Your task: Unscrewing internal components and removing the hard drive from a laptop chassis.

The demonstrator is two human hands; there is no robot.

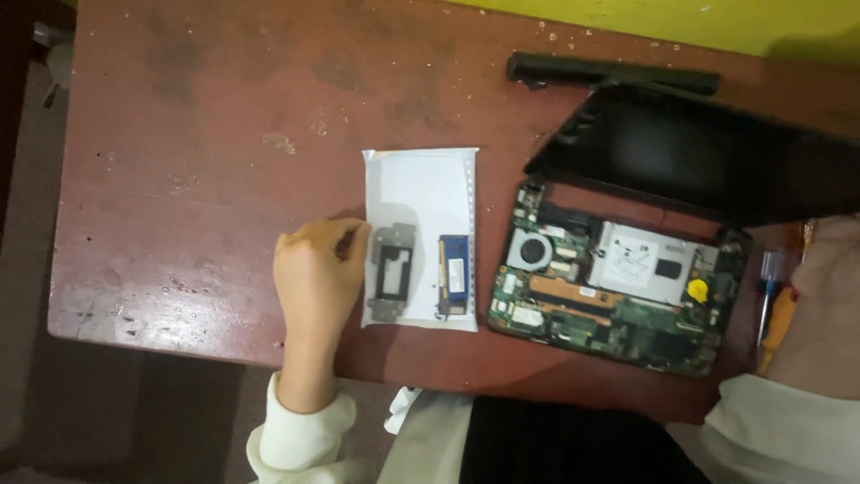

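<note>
Grey metal bracket (394, 272) lying flat on the left half of a white paper sheet (421, 184), just beside the left hand (315, 273). Lying next to it on the same sheet, apart from it, a blue memory module (454, 276) set lengthwise. Left hand resting on the reddish-brown table (197, 179) with fingers curled into a loose fist, fingertips meeting the sheet's left edge and nearly touching the bracket; impossible to tell whether anything is pinched inside the curl. Right hand (829, 305) showing only in part at the frame's right edge, lying over tools with a yellow handle (778, 324); grip not readable from here. Sitting between the two hands, an opened laptop (618, 291) with bare circuit board, round fan and silver drive exposed, its dark lid tilted back toward the yellow wall. Lying beyond the lid, a long black battery bar (609, 73).
</note>
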